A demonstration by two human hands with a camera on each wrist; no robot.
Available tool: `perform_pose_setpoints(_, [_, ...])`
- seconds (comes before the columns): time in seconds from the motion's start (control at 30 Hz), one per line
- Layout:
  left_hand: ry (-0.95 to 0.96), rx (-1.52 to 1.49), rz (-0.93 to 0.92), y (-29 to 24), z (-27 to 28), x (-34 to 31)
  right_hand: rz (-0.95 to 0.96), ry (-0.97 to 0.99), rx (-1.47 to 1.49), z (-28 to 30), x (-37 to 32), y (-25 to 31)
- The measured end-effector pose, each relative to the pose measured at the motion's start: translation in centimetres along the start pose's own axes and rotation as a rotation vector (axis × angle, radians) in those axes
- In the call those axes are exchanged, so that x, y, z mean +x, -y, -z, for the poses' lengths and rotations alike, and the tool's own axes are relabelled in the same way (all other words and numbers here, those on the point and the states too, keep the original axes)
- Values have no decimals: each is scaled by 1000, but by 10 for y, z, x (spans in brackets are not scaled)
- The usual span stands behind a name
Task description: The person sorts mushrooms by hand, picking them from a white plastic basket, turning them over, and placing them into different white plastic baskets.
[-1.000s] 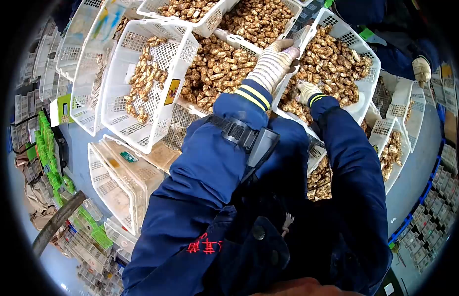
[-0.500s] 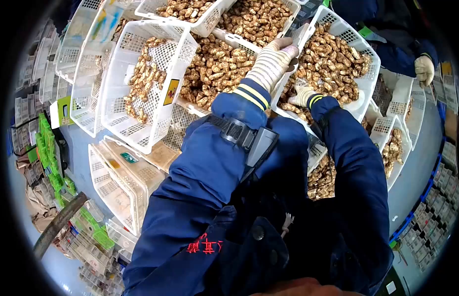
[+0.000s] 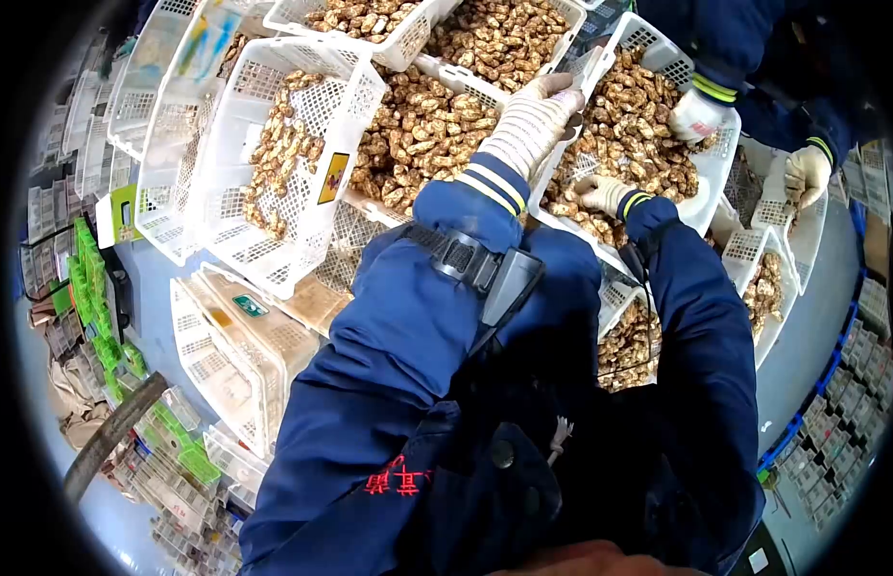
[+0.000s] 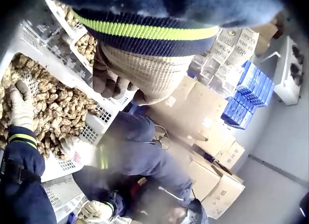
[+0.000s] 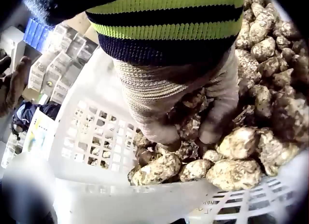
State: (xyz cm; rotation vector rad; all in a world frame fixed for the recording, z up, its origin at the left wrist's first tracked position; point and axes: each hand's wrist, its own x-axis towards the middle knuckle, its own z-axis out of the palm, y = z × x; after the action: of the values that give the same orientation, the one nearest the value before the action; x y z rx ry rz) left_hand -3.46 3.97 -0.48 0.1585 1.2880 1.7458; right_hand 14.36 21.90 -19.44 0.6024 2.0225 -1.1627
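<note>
In the head view, a white crate (image 3: 712, 202) holds a heap of knobbly brown-and-white lumps (image 3: 648, 134). My right hand (image 3: 605, 195), in a cream knitted glove, is down among the lumps near the crate's lower left side. The right wrist view shows my right hand (image 5: 178, 103) with thumb and fingers curled round dark brown lumps (image 5: 190, 125). My left hand (image 3: 531, 125), also gloved, is over the crate's left rim. Its fingers (image 4: 108, 81) hang loosely bent in the left wrist view, with nothing seen in them; whether they touch the rim I cannot tell.
Another person's gloved hand (image 3: 698, 117) reaches into the same crate from the right; that person's other hand (image 3: 808, 177) is beside it. More crates of lumps stand at the left, including a tilted one (image 3: 216, 226). Stacked empty crates (image 3: 240, 360) stand lower left.
The other person's hand has come into the crate from the upper right. My right hand has shifted slightly within the heap. My left hand has barely moved.
</note>
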Motion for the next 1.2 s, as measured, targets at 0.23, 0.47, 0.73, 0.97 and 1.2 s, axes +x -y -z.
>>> perform_pose_setpoints(0.23, [-4, 46, 1, 1, 1, 2, -28, -133, -492, -3, 4, 37])
perform_pose_setpoints(0.47, [-23, 15, -23, 4, 0, 2, -156, -125, -616, -3, 8, 52])
perform_pose_setpoints(0.73, [8, 7, -30, 4, 3, 6, -231, -36, -668, -2, 24, 56])
perform_pose_setpoints(0.97, [-1, 30, -12, 5, 0, 4, -37, -54, -244, -2, 28, 22])
perform_pose_setpoints(1.2, [10, 33, -5, 4, -2, 1, 41, -5, 101, -6, 3, 49])
